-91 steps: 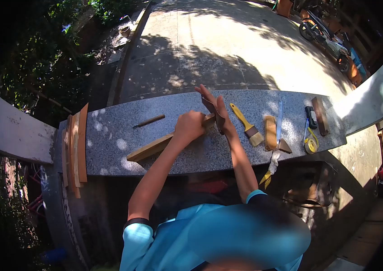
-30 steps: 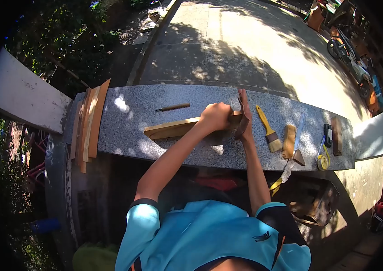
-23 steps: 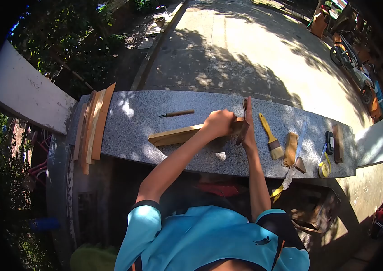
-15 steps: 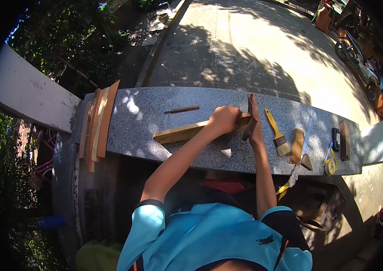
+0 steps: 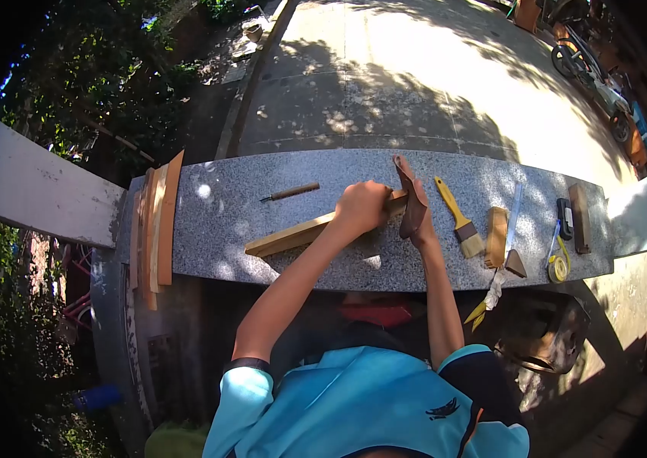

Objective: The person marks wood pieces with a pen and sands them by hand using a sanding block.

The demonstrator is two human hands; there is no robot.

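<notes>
My left hand (image 5: 364, 206) is closed around a wooden strip (image 5: 289, 238) near its right end. The strip lies slantwise over the granite worktop (image 5: 232, 206), its far end pointing left. In my right hand (image 5: 425, 227) is a bent brown sheet, seemingly sandpaper (image 5: 414, 204), pressed against the strip's right end. The sheet hides part of the right fingers and the very tip of the wood. Behind my left hand lies a thin tool with a wooden handle (image 5: 296, 191), apart from both hands.
To the right lie a yellow-handled brush (image 5: 457, 217), a wooden block (image 5: 496, 237), a ruler (image 5: 516, 214), a yellow tape roll (image 5: 558, 267), a black device (image 5: 564, 217) and a dark wooden bar (image 5: 580, 219). Several wooden slats (image 5: 157, 225) overhang the left end.
The view has shifted slightly, so most things appear farther left. The brown sheet's upper end has tilted leftward. Both hands keep their holds on the strip and sheet.
</notes>
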